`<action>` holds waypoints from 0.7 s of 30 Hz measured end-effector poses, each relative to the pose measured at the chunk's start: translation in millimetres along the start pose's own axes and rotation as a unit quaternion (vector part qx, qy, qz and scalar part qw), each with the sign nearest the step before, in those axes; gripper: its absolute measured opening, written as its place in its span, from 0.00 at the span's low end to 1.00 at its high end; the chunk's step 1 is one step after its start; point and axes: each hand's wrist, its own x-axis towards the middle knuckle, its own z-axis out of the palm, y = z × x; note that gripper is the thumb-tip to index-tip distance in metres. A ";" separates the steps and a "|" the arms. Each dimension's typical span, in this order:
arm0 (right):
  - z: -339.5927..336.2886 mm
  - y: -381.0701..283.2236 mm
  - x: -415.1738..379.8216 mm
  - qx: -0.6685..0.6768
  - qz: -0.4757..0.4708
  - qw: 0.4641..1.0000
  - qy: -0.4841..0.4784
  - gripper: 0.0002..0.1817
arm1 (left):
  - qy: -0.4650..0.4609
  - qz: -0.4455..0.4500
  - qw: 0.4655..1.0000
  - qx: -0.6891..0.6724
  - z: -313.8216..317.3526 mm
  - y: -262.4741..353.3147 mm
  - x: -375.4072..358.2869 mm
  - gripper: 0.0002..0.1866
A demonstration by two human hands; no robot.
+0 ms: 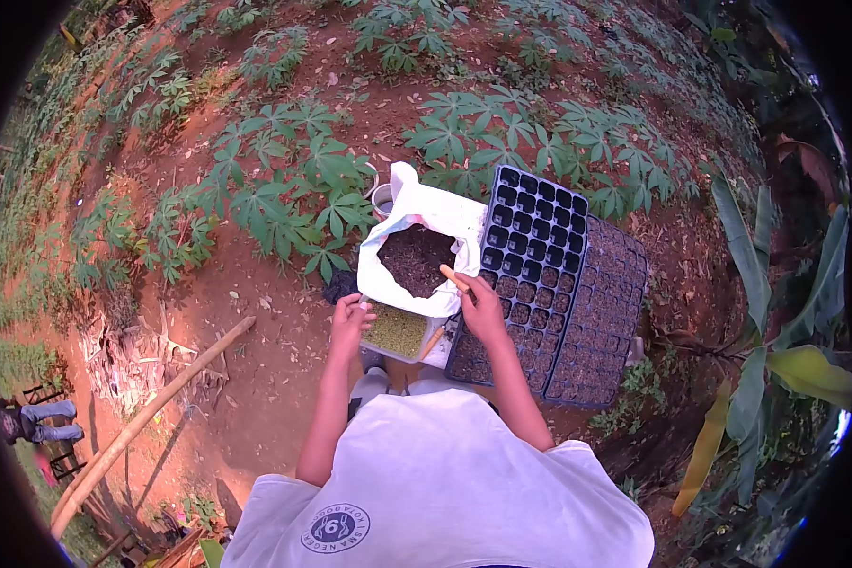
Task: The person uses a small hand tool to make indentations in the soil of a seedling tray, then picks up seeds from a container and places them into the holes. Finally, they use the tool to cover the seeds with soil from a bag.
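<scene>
Right hand [483, 310] gripping wooden-looking stick [453, 277] by white sack [445, 216], centre of frame; left hand [350, 320] at sack's lower-left edge, cannot tell if pinching; knocked sack could sag, spilling dark soil [417, 260] onto green granules [395, 331] just below

We are outdoors on a planted plot, a garden or small farm: beyond the white sack [452, 214], leafy green plants [327, 161] grow from bare reddish ground [275, 346]. Right of the sack we see black cell trays [536, 225], many cells filled with soil, and farther right, large broad-leaved plants [809, 374].
</scene>
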 end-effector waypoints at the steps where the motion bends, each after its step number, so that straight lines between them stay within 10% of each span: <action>1: 0.4 -0.7 -0.5 0.001 -0.003 1.000 0.001 0.18 | 0.002 0.000 1.000 -0.003 -1.7 -0.2 -0.7 0.18; 21: 28.9 42.4 -5.8 0.346 0.256 0.903 0.019 0.15 | -0.020 -0.001 1.000 0.007 -23.3 -2.1 9.4 0.17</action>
